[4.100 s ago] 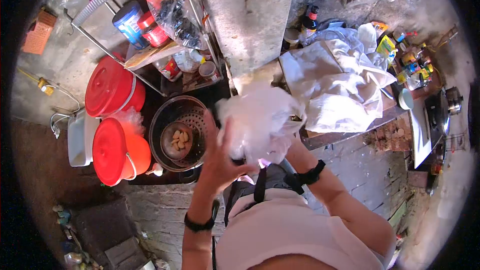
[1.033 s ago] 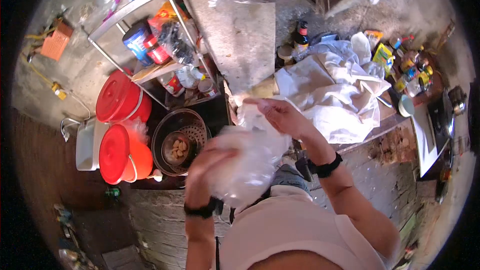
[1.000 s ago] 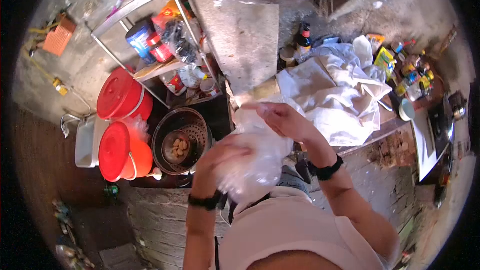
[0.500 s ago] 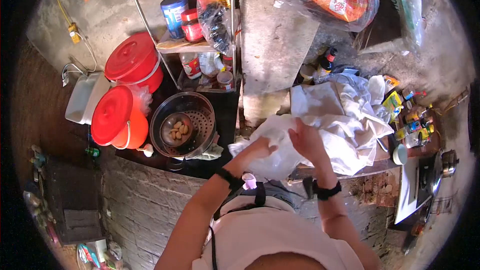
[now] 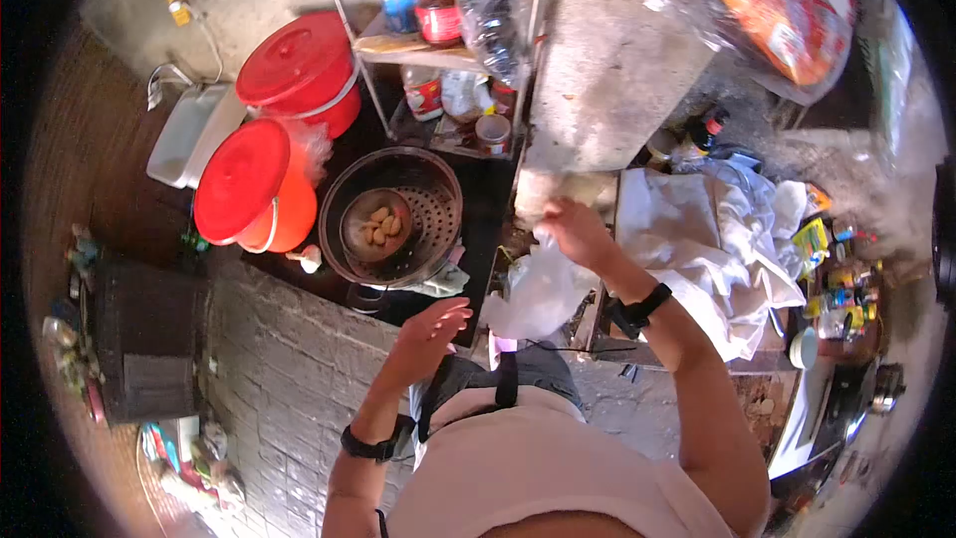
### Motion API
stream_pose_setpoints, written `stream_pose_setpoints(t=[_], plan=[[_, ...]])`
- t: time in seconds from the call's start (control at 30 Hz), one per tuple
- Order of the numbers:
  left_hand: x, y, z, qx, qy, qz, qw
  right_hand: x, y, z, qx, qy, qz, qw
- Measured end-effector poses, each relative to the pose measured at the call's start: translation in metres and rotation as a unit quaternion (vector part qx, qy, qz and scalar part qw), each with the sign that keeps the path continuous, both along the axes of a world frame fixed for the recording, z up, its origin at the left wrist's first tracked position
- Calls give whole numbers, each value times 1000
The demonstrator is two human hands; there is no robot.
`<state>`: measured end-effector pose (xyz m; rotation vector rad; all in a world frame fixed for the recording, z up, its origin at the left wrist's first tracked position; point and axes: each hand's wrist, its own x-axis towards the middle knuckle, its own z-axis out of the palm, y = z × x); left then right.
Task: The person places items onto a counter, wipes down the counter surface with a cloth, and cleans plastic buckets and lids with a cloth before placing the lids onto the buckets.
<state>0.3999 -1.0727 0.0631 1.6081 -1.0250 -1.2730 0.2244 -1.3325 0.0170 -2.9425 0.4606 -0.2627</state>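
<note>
A thin white plastic bag (image 5: 539,294) hangs bunched from my right hand (image 5: 578,232), whose fingers are closed on its top. My left hand (image 5: 430,339) is apart from the bag, near the dark counter's front edge, fingers stretched out and holding nothing. Beyond it stands a metal steamer pot (image 5: 438,257) with a perforated insert. Inside the pot sits a small bowl (image 5: 360,239) holding several pale, oval pieces whose kind I cannot make out. To the right of my right hand, a crumpled white cloth (image 5: 687,239) covers things on the counter.
Two red lidded buckets (image 5: 244,179) stand left of the pot. A metal shelf rack (image 5: 438,52) with jars rises behind it. Small bottles and packets (image 5: 841,299) crowd the far right, beside a white round lid (image 5: 803,349). A plastic-wrapped red package (image 5: 782,10) lies at top right.
My left hand has left the bag and moved left and down, its fingers opening. My right hand has lifted the bag slightly away from the cloth, and the view has shifted.
</note>
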Motion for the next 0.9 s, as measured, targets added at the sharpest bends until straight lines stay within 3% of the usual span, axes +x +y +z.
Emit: stream_pose_setpoints(t=[0.03, 0.13, 0.2, 0.23, 0.3, 0.33, 0.4, 0.43, 0.5, 0.57, 0.63, 0.67, 0.7, 0.77, 0.8, 0.83, 0.9], plan=[[1, 8, 2, 4, 2, 10, 1000, 10, 1, 12, -44, -60, -4, 997], [2, 23, 14, -30, 111, 158, 981, 21, 3, 8, -51, -77, -24, 995], [6, 36, 9, -38, 95, 191, 976, 13, -10, -33, -88, 52, -68, 992], [7, 42, 6, -45, 82, 213, 973, 11, -17, -39, -90, 52, -62, 993], [11, 55, 7, -55, 68, 237, 968, 12, -34, -38, -45, 164, -203, 964], [12, 61, 7, -58, 56, 258, 963, 14, -41, -37, -51, 165, -199, 965], [15, 72, 6, -55, 54, 284, 956, 19, -52, -31, -17, -34, -238, 971], [18, 77, 5, -52, 49, 305, 950, 25, -56, -29, -18, -34, -237, 971], [20, 82, 0, -61, 46, 315, 946, 41, -65, -30, 69, -247, -229, 939], [20, 82, 2, -40, 28, 342, 939, 56, -75, -32, 125, -246, -212, 937], [19, 81, 7, -41, 27, 348, 936, 69, -76, -34, 76, -209, -139, 965], [18, 81, 10, -42, 25, 353, 934, 68, -80, -45, 41, -70, -141, 987], [18, 82, 14, -40, 21, 355, 934, 63, -90, -63, 44, -72, -139, 987], [17, 84, 17, -45, 7, 364, 930, 50, -108, -94, -64, 143, 61, 986], [19, 89, 14, -42, 3, 364, 930, 47, -105, -80, -77, 214, 52, 972], [21, 94, 9, -41, 4, 367, 929, 44, -101, -69, -77, 215, 55, 972], [23, 101, 4, -43, 4, 379, 925, 42, -96, -54, -77, 9, -47, 996]])
